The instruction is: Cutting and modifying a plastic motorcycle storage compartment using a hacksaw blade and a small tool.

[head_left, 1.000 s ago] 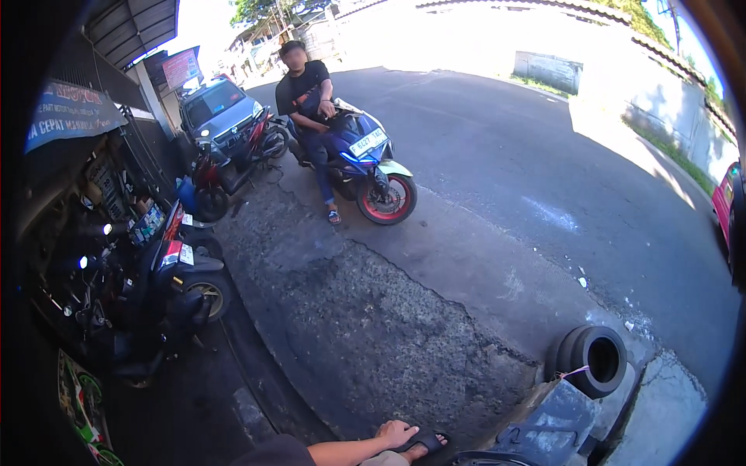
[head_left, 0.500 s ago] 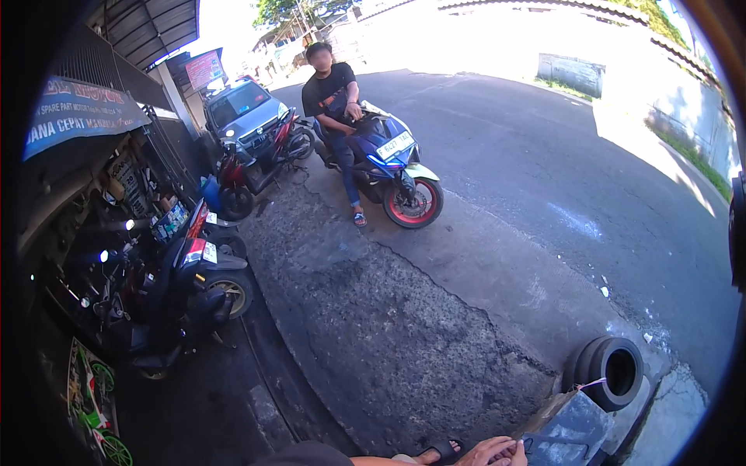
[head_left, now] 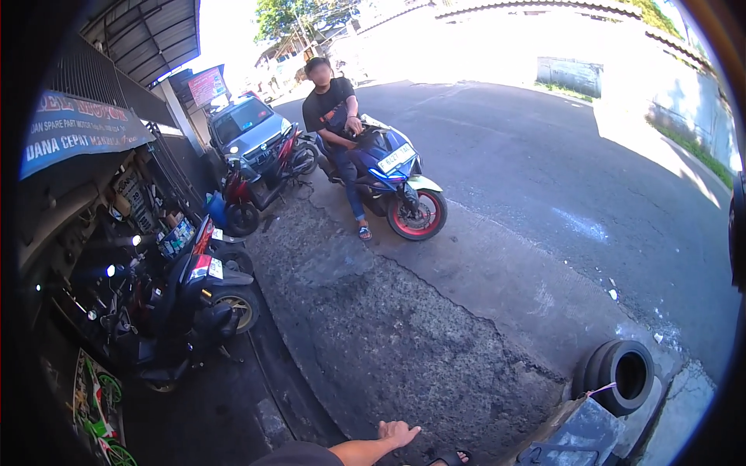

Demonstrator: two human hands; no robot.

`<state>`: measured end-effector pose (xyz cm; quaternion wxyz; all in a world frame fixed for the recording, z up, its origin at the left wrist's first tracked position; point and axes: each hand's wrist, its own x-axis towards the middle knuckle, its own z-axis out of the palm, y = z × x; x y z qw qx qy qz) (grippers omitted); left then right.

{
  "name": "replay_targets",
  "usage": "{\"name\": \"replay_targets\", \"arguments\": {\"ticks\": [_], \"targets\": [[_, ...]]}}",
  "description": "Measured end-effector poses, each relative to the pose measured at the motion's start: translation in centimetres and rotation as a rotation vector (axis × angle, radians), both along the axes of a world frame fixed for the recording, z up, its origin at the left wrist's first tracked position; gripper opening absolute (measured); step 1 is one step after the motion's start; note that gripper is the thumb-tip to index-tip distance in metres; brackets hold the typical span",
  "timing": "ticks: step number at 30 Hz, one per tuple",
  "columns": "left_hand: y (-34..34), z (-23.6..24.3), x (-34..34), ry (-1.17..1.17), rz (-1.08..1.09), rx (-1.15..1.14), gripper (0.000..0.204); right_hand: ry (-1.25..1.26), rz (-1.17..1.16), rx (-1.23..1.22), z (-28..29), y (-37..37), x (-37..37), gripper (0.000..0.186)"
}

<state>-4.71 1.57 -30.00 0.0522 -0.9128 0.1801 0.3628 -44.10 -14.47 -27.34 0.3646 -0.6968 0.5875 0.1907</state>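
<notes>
My left hand (head_left: 399, 432) reaches in from the lower edge, its bare forearm coming out of a dark sleeve (head_left: 299, 453). It is held over the rough pavement with a finger stretched out to the right, and nothing shows in it. Below and right of it is my foot in a dark sandal (head_left: 452, 458). My right hand is out of the picture. Ahead, another person (head_left: 332, 109) sits astride a blue motorcycle (head_left: 385, 167) with a red-rimmed front wheel, hands near the handlebar.
Several parked motorbikes (head_left: 194, 311) line the shop front at left, under a blue banner (head_left: 81, 128). A grey car (head_left: 250, 132) and a red scooter (head_left: 268, 175) stand farther back. Worn tyres (head_left: 622, 377) lie at lower right beside a grey box-like block (head_left: 571, 439). A road (head_left: 513, 140) runs behind.
My hands were together by the grey block; the left has moved left and apart, and the right has left the picture. The view has shifted slightly. The seated person's upper hand has shifted.
</notes>
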Motion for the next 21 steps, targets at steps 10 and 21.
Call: {"name": "replay_targets", "arguments": {"ticks": [10, 21], "targets": [[5.2, -7.1, -5.7, 0.115, 0.085, -0.18, 0.059, 0.137, -0.07, 0.28, -11.5, 1.9, -5.6, 0.082], [-3.2, -15.1, -33.1, 1.222, -0.006, -0.163, 0.056, 0.16, 0.041, 0.297, -18.2, 5.9, -12.6, 0.066]]}}
